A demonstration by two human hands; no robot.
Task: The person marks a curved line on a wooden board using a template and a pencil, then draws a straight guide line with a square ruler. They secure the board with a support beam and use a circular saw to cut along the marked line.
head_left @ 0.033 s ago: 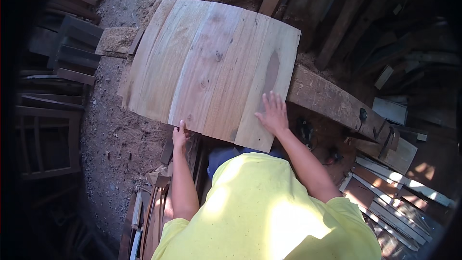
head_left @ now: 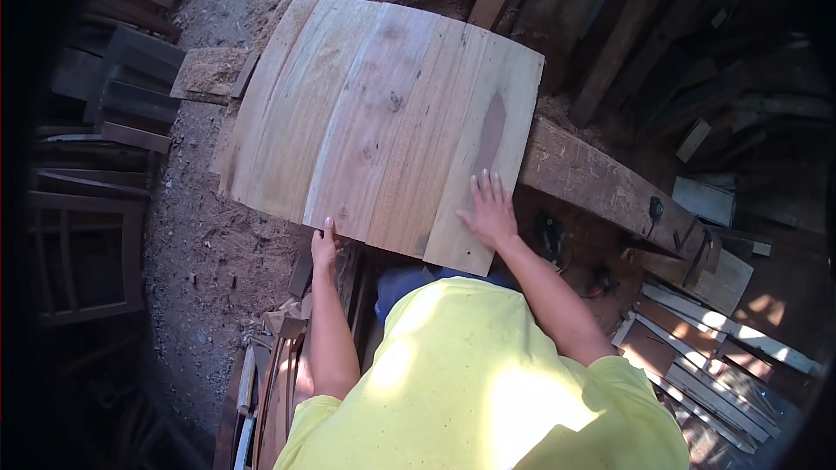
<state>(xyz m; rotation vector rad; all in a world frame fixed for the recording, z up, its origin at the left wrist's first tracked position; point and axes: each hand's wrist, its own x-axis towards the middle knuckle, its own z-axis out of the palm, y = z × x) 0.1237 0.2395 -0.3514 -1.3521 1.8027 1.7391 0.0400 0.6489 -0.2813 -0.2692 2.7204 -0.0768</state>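
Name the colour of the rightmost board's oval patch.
The oval patch is greyish brown; head view.

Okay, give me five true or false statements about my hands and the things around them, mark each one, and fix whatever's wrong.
1. The bare left hand holds the near edge of the pale, multi-plank wooden panel. True.
2. The bare right hand grips a hammer. False: it rests palm down on the panel, holding nothing.
3. The long, weathered brown wooden beam extends beyond the panel's left side. False: it extends beyond the right side.
4. The panel's rightmost pale plank bears a darker, elongated patch. True.
5. Bright light falls on the yellow short-sleeved shirt. True.
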